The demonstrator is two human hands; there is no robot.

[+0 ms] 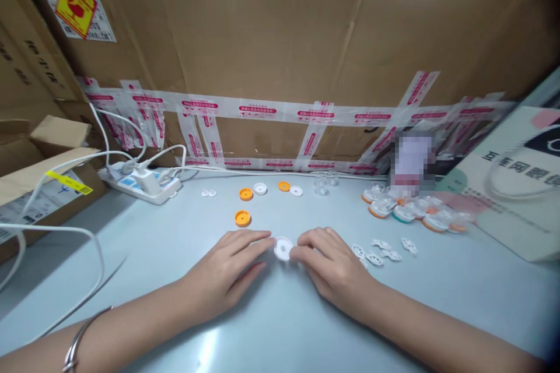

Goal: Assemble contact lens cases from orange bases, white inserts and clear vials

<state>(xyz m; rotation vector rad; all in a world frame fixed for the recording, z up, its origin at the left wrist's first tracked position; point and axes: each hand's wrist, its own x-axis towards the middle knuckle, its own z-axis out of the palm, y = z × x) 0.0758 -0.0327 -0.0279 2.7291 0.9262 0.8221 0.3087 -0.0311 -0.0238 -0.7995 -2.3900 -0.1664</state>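
A small white plastic ring (283,249) with a hole in its middle is between my hands, tilted toward me. My right hand (335,265) pinches its right edge with thumb and fingers. On the other side my left hand (234,262) has its fingers stretched out and apart; the index fingertip is at the ring's left edge, and whether it touches I cannot tell. Beyond them sit orange round caps (242,218), a white round cap (260,189), an orange ring (284,186) and another white ring (296,191). White openwork pieces (387,250) lie beside my right hand.
A power strip (144,183) with white cables stands back left, near an opened carton (48,186). Clear cups (321,186) are at the back. Several assembled round pieces (402,210) cluster at right, beside a printed box (516,198). A big carton (262,29) walls the back.
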